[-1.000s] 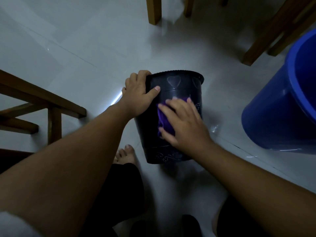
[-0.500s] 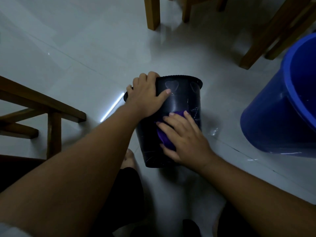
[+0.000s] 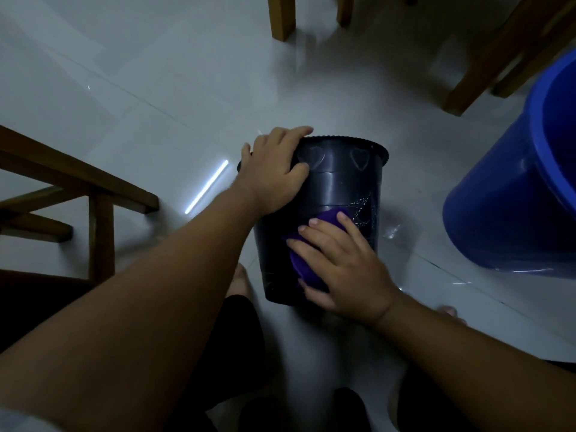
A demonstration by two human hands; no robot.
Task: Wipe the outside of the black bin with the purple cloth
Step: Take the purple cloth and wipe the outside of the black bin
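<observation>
Purple cloth (image 3: 304, 260) under right fingers (image 3: 324, 235), black bin (image 3: 339, 188)

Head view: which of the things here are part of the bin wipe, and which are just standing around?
In the job:
black bin, tilted
purple cloth, pressed on its side
right hand, flat on the cloth
left hand, gripping the rim

Just standing around:
blue bucket, to the right
wooden chair frame, to the left
wooden furniture legs, at the top
</observation>
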